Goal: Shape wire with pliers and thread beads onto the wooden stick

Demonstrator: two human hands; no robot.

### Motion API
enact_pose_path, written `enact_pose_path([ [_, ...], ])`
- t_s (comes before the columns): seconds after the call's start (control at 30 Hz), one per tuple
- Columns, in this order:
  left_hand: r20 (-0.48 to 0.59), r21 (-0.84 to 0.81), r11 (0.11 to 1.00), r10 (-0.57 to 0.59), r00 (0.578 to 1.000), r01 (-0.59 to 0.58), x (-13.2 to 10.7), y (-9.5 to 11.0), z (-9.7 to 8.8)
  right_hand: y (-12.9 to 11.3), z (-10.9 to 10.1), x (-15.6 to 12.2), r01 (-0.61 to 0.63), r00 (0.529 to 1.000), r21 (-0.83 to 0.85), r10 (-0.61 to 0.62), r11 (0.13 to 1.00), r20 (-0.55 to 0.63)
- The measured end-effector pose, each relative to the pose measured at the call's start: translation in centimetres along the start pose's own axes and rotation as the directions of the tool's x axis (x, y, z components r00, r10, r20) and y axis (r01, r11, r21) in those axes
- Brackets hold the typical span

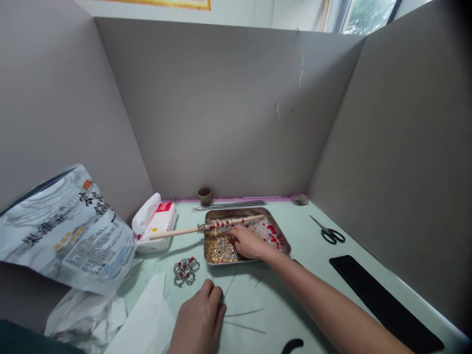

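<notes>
My right hand (249, 242) reaches into a metal tray (283, 237) filled with gold, clear and red beads, fingers curled down into the beads; what they pinch is hidden. A wooden stick (177, 232) with red beads and silver pieces strung on it lies across the tray's far left, resting on a tissue pack (157, 221). My left hand (201, 317) rests closed on the pale green table near the front, pinching a thin wire (227, 287). A finished silver and red bead ornament (186, 270) lies just left of it.
A large printed bag (66, 231) and white paper (143, 319) fill the left side. Scissors (330, 232) and a black flat strip (383, 302) lie at the right. A small brown cup (204, 195) and a bundle of wires (228, 205) sit by the back wall. Grey partitions enclose the desk.
</notes>
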State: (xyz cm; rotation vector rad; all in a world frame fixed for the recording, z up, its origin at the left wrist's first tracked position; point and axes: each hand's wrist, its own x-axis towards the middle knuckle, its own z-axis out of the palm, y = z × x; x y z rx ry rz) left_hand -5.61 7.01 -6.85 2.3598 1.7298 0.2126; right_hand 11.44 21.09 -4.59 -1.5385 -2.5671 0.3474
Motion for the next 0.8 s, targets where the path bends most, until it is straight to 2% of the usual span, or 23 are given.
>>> enact_pose_path([
  [0.13, -0.010, -0.001, 1.000, -0.006, 1.000, 0.006, -0.1, 0.0, 0.0, 0.0, -0.5, -0.4, 0.050, 0.998, 0.021, -0.051, 0.999, 0.024],
  [0.2, -0.028, -0.008, 1.000, -0.001, 1.000, 0.001, -0.1, 0.0, 0.0, -0.1, -1.0, -1.2, 0.091, 0.996, 0.033, -0.090, 0.995, -0.015],
  [0.3, -0.072, -0.041, 0.999, 0.026, 0.997, -0.029, -0.1, -0.3, 0.0, -0.2, -1.3, -2.5, 0.039, 0.997, -0.018, -0.040, 0.999, -0.069],
  [0.37, -0.131, -0.069, 0.996, 0.052, 0.990, -0.061, 0.0, -0.5, 0.0, -0.3, -1.1, -3.4, 0.016, 1.000, -0.041, -0.016, 0.999, -0.004],
  [0.47, -0.242, -0.048, 0.989, 0.124, 0.962, -0.139, 0.0, -0.3, -0.4, -0.4, -0.7, -4.1, 0.086, 0.994, -0.006, -0.085, 0.996, 0.074],
  [0.57, -0.352, 0.056, 0.975, 0.221, 0.910, -0.215, -0.8, 0.6, -2.3, -0.5, -0.6, -4.1, 0.149, 0.989, 0.018, -0.150, 0.989, 0.015],
  [0.63, -0.466, 0.118, 0.964, 0.266, 0.844, -0.239, -2.2, 1.0, -4.5, -0.6, -0.7, -4.0, 0.130, 0.991, 0.008, -0.130, 0.991, -0.042],
  [0.67, -0.537, 0.150, 0.962, 0.273, 0.798, -0.228, -3.2, 0.9, -5.8, -0.6, -0.8, -3.9, 0.114, 0.993, 0.007, -0.113, 0.993, -0.043],
  [0.73, -0.677, 0.203, 0.976, 0.200, 0.708, -0.081, -5.7, 0.0, -8.5, -0.6, -0.8, -3.7, 0.096, 0.995, 0.017, -0.096, 0.995, 0.010],
  [0.8, -0.740, 0.142, 0.972, -0.020, 0.672, 0.185, -8.6, -2.1, -10.9, -0.4, -0.6, -3.3, 0.125, 0.992, 0.028, -0.125, 0.992, 0.022],
])
